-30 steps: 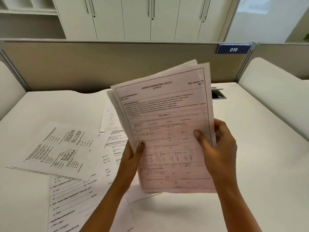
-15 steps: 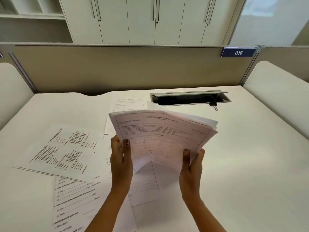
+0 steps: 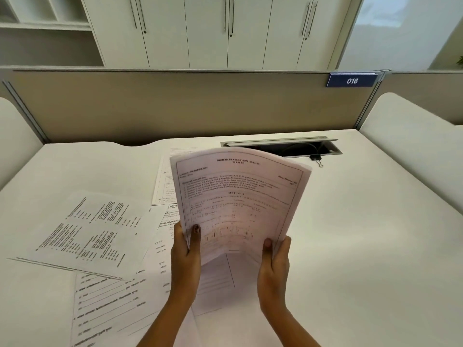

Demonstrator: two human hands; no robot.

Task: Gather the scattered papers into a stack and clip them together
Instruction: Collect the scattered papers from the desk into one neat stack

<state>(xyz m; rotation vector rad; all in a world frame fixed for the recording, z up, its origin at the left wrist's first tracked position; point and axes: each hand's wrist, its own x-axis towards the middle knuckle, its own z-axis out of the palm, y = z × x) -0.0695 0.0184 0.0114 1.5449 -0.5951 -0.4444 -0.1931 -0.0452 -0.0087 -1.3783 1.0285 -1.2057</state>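
Nearest, 2 bare forearms rise from the bottom edge. The left hand pinches the lower left edge of a stack of papers, thumb on the printed front and fingers behind. The right hand grips the lower right edge the same way, thumb on the front sheet. The stack is held above the white desk, tilted back and bowed, its top sheet headed as a midterm examination paper; the sheet edges along the right side are not fully squared.

Under and left of the hands, loose sheets lie flat on the desk: a lined form near the bottom left, a page of columned text overlapping it at an angle, and another partly covered page just beside the left hand. Farther back, a printed sheet shows behind the stack's left edge.

Beyond the stack, a black binder clip rests at the front rim of a cable slot in the desk. Behind stands a beige partition with a blue plate reading 016, then white cupboards.
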